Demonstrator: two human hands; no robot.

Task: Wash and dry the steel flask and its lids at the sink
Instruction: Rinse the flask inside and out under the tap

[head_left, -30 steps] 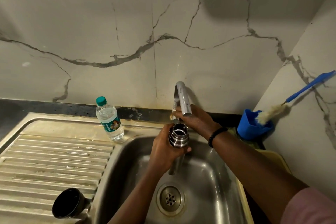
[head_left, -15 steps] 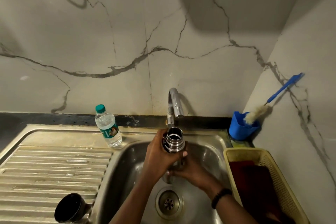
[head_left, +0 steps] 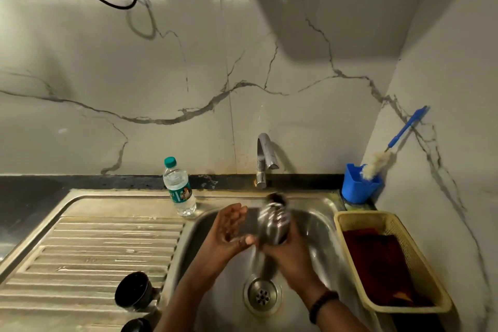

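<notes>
The steel flask [head_left: 273, 219] is upright and blurred with motion over the sink basin [head_left: 318, 226], its open mouth up. My right hand [head_left: 289, 253] grips it around the lower body. My left hand [head_left: 229, 226] is beside it on the left, palm open toward the flask, fingers straight, thumb tip close to the flask's side. A black lid [head_left: 132, 290] lies on the draining board [head_left: 89, 245] by the basin's left rim. A second black lid [head_left: 136, 325] sits just below it at the frame's bottom edge.
The tap [head_left: 265, 159] stands behind the basin; no water stream is visible. A plastic water bottle [head_left: 179, 188] stands at the basin's back left corner. A blue cup with a bottle brush [head_left: 359, 183] sits back right. A yellow basket [head_left: 431, 286] holding a dark red cloth [head_left: 377, 264] lies right of the sink.
My left hand has let go of the flask and opened beside it. My right hand came off the tap, then took the flask around its lower body. The flask now blurs with motion.
</notes>
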